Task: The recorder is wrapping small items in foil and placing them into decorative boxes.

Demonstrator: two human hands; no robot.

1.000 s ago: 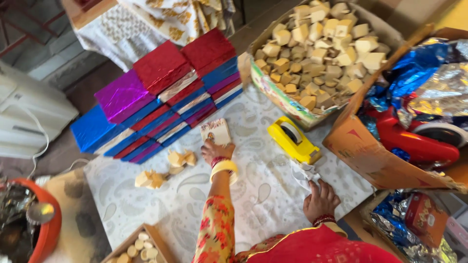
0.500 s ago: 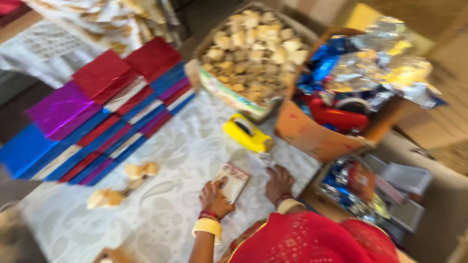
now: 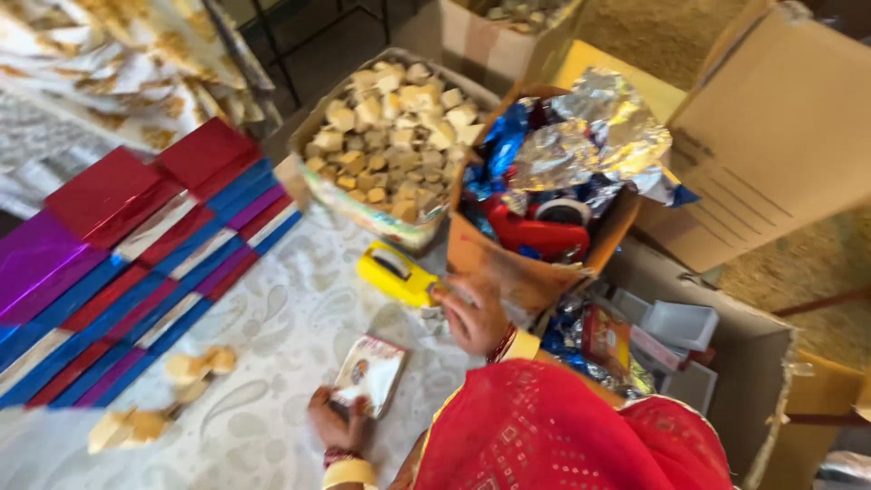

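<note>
Packet (image 3: 367, 373), small and flat, lies on the counter (image 3: 272, 336) below the yellow tape dispenser (image 3: 396, 273), long axis running toward it. Left hand (image 3: 337, 419) grips its near end; right hand (image 3: 472, 313), fingers curled, touches the dispenser's end.

Your table (image 3: 290, 318) wears a white patterned cloth; on it lie stacked foil boxes (image 3: 136, 245), pale sweet pieces (image 3: 195, 367), a yellow dispenser (image 3: 395, 272) and, seemingly, a small packet (image 3: 370, 372).

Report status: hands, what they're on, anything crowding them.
Left hand holds small printed packet on the tablecloth. Right hand at yellow tape dispenser. Cardboard box close beside right hand.
</note>
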